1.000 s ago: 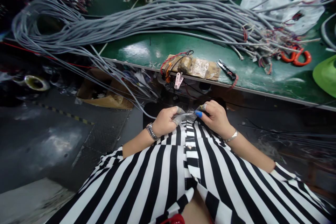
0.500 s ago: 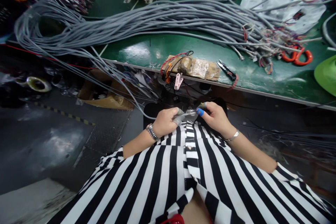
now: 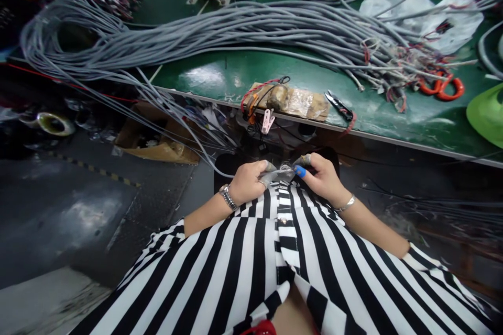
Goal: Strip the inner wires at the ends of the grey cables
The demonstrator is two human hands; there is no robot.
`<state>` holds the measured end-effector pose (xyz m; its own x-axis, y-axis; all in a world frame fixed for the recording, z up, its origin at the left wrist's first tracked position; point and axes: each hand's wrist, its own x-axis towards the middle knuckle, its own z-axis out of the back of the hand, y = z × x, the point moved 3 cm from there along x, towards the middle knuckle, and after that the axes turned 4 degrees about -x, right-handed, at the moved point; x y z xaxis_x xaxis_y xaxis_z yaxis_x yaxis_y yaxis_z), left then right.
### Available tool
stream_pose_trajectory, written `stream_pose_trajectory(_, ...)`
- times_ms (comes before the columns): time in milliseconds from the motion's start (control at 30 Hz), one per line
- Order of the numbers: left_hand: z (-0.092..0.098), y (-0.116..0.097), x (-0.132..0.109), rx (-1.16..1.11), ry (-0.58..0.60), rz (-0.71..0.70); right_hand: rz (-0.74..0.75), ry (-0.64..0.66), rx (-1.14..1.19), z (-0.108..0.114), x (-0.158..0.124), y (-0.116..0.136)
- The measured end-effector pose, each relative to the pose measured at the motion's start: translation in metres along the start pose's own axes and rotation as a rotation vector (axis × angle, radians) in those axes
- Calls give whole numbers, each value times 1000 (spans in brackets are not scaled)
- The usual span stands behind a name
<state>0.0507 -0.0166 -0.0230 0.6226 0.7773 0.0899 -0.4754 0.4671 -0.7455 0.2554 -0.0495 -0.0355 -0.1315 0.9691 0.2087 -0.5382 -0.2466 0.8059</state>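
Close to my body, my left hand point(image 3: 250, 180) is closed around a grey cable point(image 3: 223, 174) just short of its end. The cable runs back up to the left, towards the long bundle on the bench. Grey coverings wrap the left thumb and fingertips. My right hand point(image 3: 320, 177) pinches the stripped end of this cable, where fine wires seem to fan out, too blurred to tell apart. A blue cover sits on the right thumb. The hands are a short gap apart, in front of the striped shirt point(image 3: 251, 251).
A long bundle of grey cables point(image 3: 220, 26) lies across the green bench point(image 3: 220, 76). Near its front edge are a taped block point(image 3: 301, 102), a pink clip point(image 3: 268, 121) and black snips point(image 3: 338, 104). Orange-handled scissors point(image 3: 450, 88) lie right. A cardboard box point(image 3: 173, 152) stands below.
The hands stay almost in place, with slight finger movement at the cable end. The whole view has shifted a little.
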Motion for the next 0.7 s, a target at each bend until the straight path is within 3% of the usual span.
stream_pose_trajectory(167,-1,-3,1,-40,17,-9,-353,-59,606,-22,-5,-18)
stream_pose_trajectory(233,-3,-1,1,-101,10,24,-371,-45,638,-22,-4,-20)
stream_pose_trajectory(367,-7,9,1,-416,-82,178,-273,26,397,-6,0,-23)
stream_pose_trajectory(433,-9,13,1,-559,-130,254,-308,49,364,-4,-1,-25)
stream_pose_trajectory(567,-14,14,4,-661,-143,336,-442,160,673,-21,0,-16)
stream_pose_trajectory(700,-17,8,6,-607,-132,288,-446,83,892,-35,12,5)
